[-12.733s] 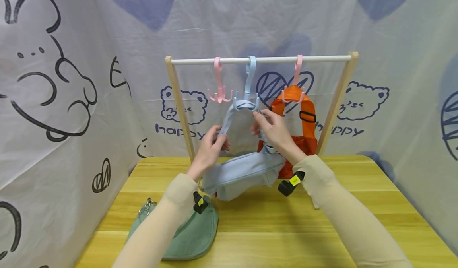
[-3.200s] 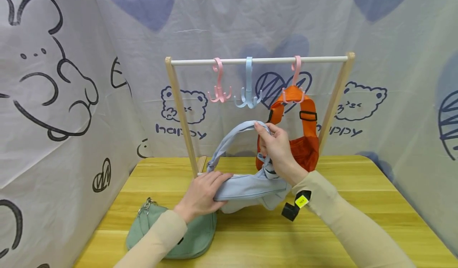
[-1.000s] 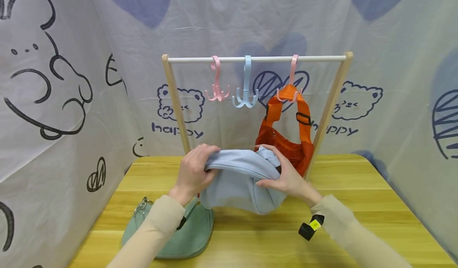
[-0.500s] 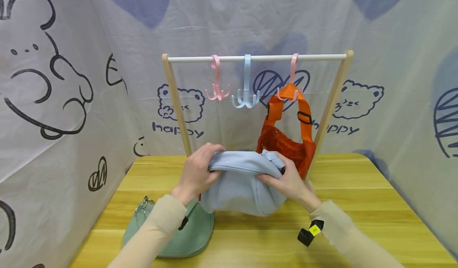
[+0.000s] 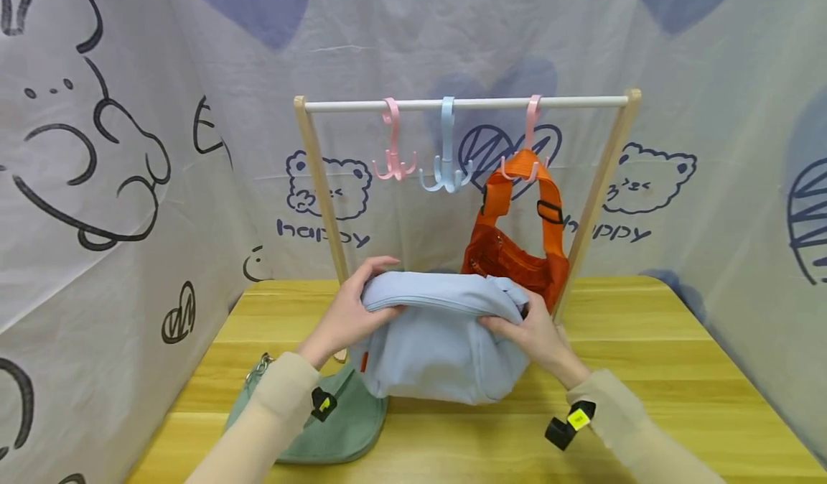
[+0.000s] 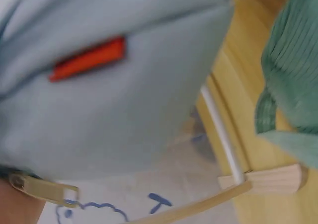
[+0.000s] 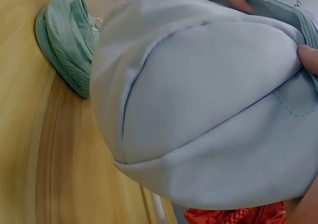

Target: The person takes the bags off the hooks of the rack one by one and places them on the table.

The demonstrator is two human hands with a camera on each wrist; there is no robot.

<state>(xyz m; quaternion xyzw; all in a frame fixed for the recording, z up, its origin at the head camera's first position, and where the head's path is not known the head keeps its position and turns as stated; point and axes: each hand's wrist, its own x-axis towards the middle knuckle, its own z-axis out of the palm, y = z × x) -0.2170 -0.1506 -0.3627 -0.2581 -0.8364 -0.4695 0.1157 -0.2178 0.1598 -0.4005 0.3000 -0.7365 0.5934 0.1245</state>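
Note:
A light blue fabric bag (image 5: pixel 439 355) is held up over the table between both hands, its zipped top edge towards me. At its left end my left hand (image 5: pixel 352 312) grips the top, thumb along the zipper side. My right hand (image 5: pixel 533 329) grips the other end, where part of the strap (image 5: pixel 507 290) is bunched up. A red tag (image 6: pixel 89 59) and a metal zipper pull (image 6: pixel 44 189) show on the bag in the left wrist view. The light blue hook (image 5: pixel 447 175) above carries nothing. Most of the strap is hidden behind the bag.
A wooden rack with a white rail (image 5: pixel 478 103) stands behind the bag. An orange bag (image 5: pixel 523 254) hangs from its right pink hook (image 5: pixel 531 132); the left pink hook (image 5: pixel 394 161) is bare. A green bag (image 5: pixel 342 426) lies on the table (image 5: pixel 646 398), front left.
The blue bag's strap came off the blue hook earlier. My right hand left the strap for the bag's top end. Lately both hands spread slightly apart, and the bag sits a little lower.

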